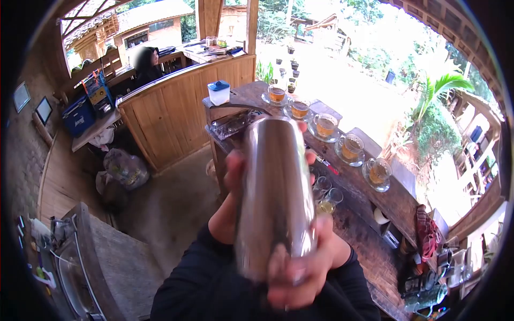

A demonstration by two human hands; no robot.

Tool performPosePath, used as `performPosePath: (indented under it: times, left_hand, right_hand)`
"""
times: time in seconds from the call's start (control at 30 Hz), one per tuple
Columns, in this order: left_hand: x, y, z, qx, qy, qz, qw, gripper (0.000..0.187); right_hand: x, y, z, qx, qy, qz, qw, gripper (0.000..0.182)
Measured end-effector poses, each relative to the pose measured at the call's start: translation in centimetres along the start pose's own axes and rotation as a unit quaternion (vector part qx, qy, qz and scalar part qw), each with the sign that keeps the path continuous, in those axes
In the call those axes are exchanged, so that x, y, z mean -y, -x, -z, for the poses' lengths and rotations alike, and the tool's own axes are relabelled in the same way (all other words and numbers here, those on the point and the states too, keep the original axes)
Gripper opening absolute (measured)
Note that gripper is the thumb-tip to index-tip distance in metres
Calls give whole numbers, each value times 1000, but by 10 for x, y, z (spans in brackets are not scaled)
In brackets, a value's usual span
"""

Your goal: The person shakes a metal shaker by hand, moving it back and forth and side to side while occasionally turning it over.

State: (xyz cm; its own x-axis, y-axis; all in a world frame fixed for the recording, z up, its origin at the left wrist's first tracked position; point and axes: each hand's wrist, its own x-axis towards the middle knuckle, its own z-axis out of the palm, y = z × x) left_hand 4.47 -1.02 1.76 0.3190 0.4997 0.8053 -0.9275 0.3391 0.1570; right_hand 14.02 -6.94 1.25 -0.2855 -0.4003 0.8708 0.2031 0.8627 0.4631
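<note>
Metal shaker (276, 198) in fingers (292, 296); blue box (80, 113) (lettering (76, 127) illegible).

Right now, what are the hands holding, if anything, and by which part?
A shiny metal cylinder: the left hand grips its sides toward the far end; the right hand holds its near end.

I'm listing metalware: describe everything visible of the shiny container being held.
The container is smooth, silvery and roughly cylindrical, apparently steel, with blurred reflections along it. It is held in midair, the left hand at its side, the right hand at its lower end. Blur leaves any lid or seam unclear.
</note>
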Motion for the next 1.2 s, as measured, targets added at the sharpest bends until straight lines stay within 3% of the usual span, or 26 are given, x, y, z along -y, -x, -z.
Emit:
performPosePath:
  times: [0.07, 0.1, 0.13, 0.17, 0.2, 0.23, 0.27, 0.33, 0.37, 0.4, 0.47, 0.5, 0.6, 0.63, 0.67, 0.73, 0.8, 0.87, 0.9, 0.93, 1.0, 1.03, 1.07, 1.13, 1.17, 1.2]
  left_hand:
    - [-2, 4, 33, -221, 130, 94, 962, 66]
    - [-8, 13, 63, -155, 391, 205, 884, 62]
    - [-4, 23, 76, -153, 392, 205, 884, 62]
    - [2, 32, 84, -207, 272, 164, 925, 60]
    - [4, 31, 87, -253, 146, 119, 949, 58]
    - [-12, 23, 82, -214, 199, 194, 936, 62]
    - [-3, 11, 34, -239, 71, 128, 960, 69]
    - [-10, 16, 14, -45, 60, 159, 984, 74]
    - [0, 13, 8, -32, 10, 53, 998, 75]
    - [-3, 12, 12, -36, 10, 53, 998, 75]
    - [-10, 9, 28, -191, 172, 167, 952, 69]
    - [0, 19, 28, -286, 183, 102, 935, 61]
    - [-3, 43, 98, -213, 179, 64, 958, 56]
    - [-26, 34, 102, -219, 267, 181, 921, 56]
    - [-23, 15, 56, -285, 103, 132, 944, 61]
    - [-27, 8, 5, -117, 102, 179, 972, 69]
    - [-23, 9, 5, -77, 120, 163, 976, 75]
    - [-21, 9, 30, -132, 130, 160, 970, 72]
    - [-17, 11, 43, -268, 133, 131, 945, 68]
    - [-13, 24, 69, -269, 131, 132, 945, 68]
    - [-7, 50, 116, -271, 269, 52, 923, 53]
    - [-14, 34, 93, -83, 464, 189, 862, 51]
    - [-18, 15, 56, -276, 108, 170, 940, 57]
    - [-27, 5, 3, -137, 170, 210, 953, 74]
    - [-19, 5, -10, -84, 130, 129, 980, 83]
    - [-10, 6, -17, -28, 86, 48, 995, 92]
  right_hand:
    - [-12, 12, 0, 51, 12, -124, 991, 44]
    - [-27, 23, -5, 69, 28, -228, 971, 45]
    - [-37, 26, -11, 35, 22, -306, 951, 45]
    - [-31, 15, -15, -34, 42, -368, 928, 46]
    - [-32, 17, 0, 35, 33, -288, 956, 60]
    - [-26, 9, 3, 32, 37, -279, 959, 60]
    - [-12, -7, 8, 41, 14, -190, 981, 50]
    - [18, -27, 12, 61, -42, -20, 997, 32]
    - [28, -22, 4, 60, -43, -23, 997, 32]
    - [37, -12, -9, 60, -33, -117, 991, 30]
    - [19, 7, -15, 106, 16, -239, 965, 32]
    - [-18, 16, -12, 156, 56, -260, 951, 37]
    - [-35, 24, -17, -15, -56, -346, 937, 45]
    - [-20, 3, -9, 62, -24, -323, 944, 43]
    - [-1, -13, -2, 141, 4, -307, 941, 42]
    - [12, -6, -26, -63, -53, -19, 996, 37]
    - [2, 6, -22, -24, -36, -73, 996, 37]
    - [-13, 18, -14, 57, -7, -177, 982, 36]
    - [-19, 22, -11, 97, 7, -228, 969, 36]
    - [-24, 23, -12, 135, 22, -277, 951, 36]
    - [-31, 15, -16, 9, -11, -388, 921, 38]
    - [-22, 1, -5, 97, 7, -336, 937, 36]
    - [-7, -11, 6, 185, 26, -280, 942, 33]
    - [18, -14, -9, 38, 0, -79, 996, 20]
    - [27, -22, -2, 47, 44, -2, 998, 19]
    - [25, -18, 0, 45, 45, -3, 998, 19]
